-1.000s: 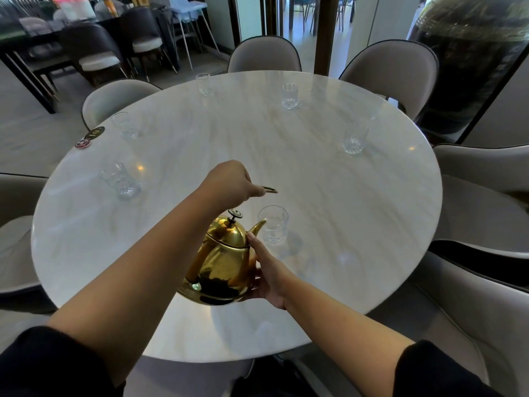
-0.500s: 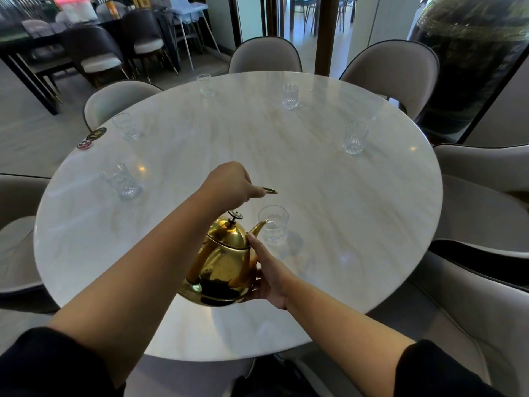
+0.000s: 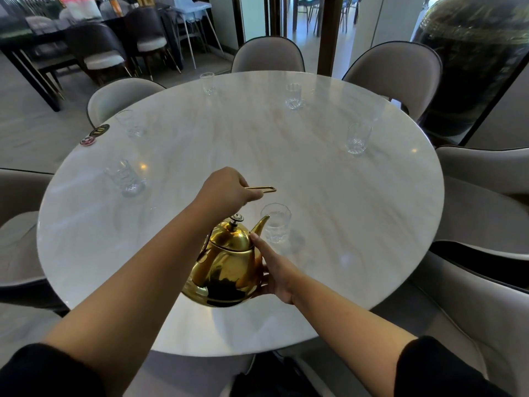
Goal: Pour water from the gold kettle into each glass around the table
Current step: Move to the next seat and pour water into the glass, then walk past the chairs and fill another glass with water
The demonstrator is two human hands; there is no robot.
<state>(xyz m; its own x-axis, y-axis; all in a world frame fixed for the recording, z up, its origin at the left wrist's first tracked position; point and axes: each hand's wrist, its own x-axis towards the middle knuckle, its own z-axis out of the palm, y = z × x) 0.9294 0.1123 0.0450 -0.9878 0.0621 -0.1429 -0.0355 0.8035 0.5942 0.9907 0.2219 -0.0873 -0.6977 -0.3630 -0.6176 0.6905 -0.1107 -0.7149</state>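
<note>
Right hand [image 3: 276, 272] presses flat against the side of the one gold kettle [image 3: 229, 265], thumb straight. The kettle is held tilted over the near part of the table [image 3: 357, 224]. Left hand [image 3: 226, 190], above the lid, is curled round the wire handle [image 3: 264, 189]. The kettle's long axis runs away and rightward, with the spout tip at the rim of the nearest glass [image 3: 276, 224], just beyond both hands. Flow cannot be made out. There are six glasses. The other five stand well apart: left glass [image 3: 126, 177], right glass [image 3: 357, 138], far-left glass [image 3: 131, 123], far-right glass [image 3: 293, 96] and farthest glass [image 3: 207, 83].
</note>
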